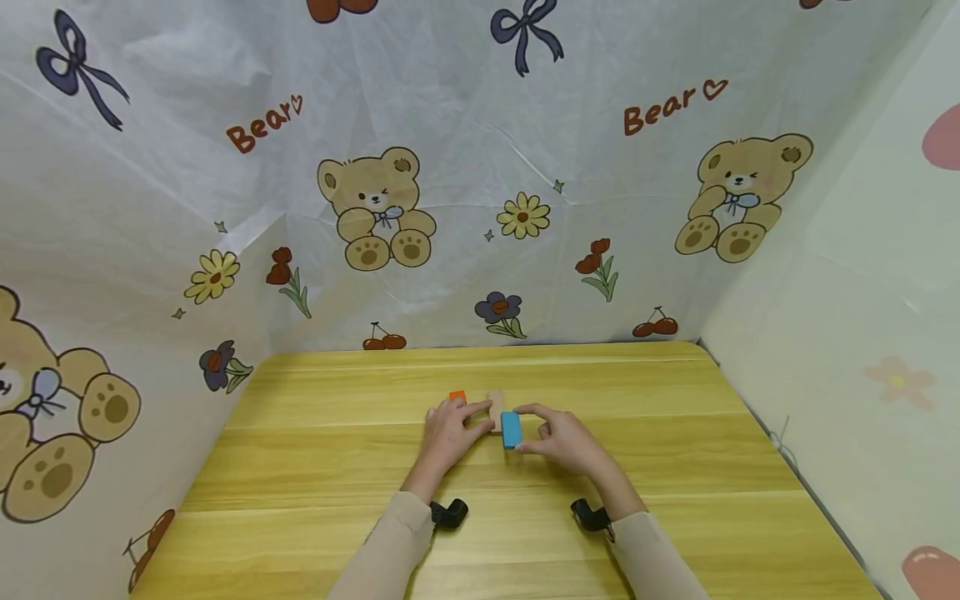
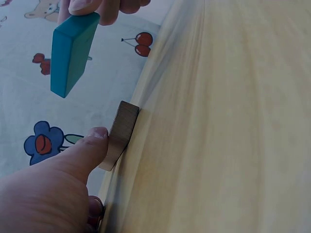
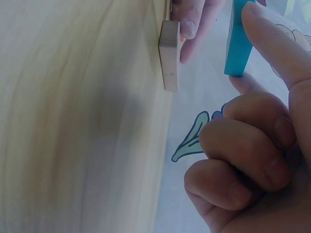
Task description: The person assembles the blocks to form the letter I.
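A blue rectangular block [image 1: 512, 430] is pinched at its two ends between the thumb and index finger of my right hand [image 1: 564, 435]. It is held off the tabletop, and the right wrist view shows the other right fingers curled. Just left of it, a plain wooden block [image 1: 496, 408] lies on the table. My left hand [image 1: 448, 433] touches the wooden block's left side with extended thumb and index fingertips. Beyond the left knuckles an orange block [image 1: 457, 396] peeks out, mostly hidden by that hand.
The wood-grain table [image 1: 330, 492] reaches back to a white cloth wall [image 1: 450, 108] printed with bears and flowers. Another pale wall [image 1: 847, 333] borders the right side, with a cable [image 1: 783, 450] along the table edge. Black wrist cameras [image 1: 450, 514] sit on both wrists.
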Demonstrator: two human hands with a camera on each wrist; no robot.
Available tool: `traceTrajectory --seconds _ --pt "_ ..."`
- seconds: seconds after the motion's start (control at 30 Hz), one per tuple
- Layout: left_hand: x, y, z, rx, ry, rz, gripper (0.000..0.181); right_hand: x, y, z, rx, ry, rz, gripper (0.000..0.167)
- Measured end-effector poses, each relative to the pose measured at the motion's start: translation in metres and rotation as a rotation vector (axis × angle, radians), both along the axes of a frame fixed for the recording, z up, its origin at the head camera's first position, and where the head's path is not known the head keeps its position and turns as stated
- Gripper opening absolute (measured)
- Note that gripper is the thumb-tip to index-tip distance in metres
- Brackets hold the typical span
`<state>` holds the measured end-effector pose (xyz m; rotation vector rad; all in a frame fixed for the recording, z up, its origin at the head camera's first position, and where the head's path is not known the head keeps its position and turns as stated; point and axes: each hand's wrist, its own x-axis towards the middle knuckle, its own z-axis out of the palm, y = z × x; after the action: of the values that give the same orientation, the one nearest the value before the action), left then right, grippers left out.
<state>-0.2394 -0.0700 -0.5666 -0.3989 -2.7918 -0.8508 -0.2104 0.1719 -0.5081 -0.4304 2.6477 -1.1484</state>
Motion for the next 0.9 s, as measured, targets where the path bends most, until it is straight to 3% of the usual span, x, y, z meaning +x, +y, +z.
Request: traceTrajectory --seconds 0.9 --pt "-0.001 0.000 -0.001 -0.005 -0.002 -0.003 0.044 0.001 -0.006 -0.015 0.014 -0.006 0.040 0.063"
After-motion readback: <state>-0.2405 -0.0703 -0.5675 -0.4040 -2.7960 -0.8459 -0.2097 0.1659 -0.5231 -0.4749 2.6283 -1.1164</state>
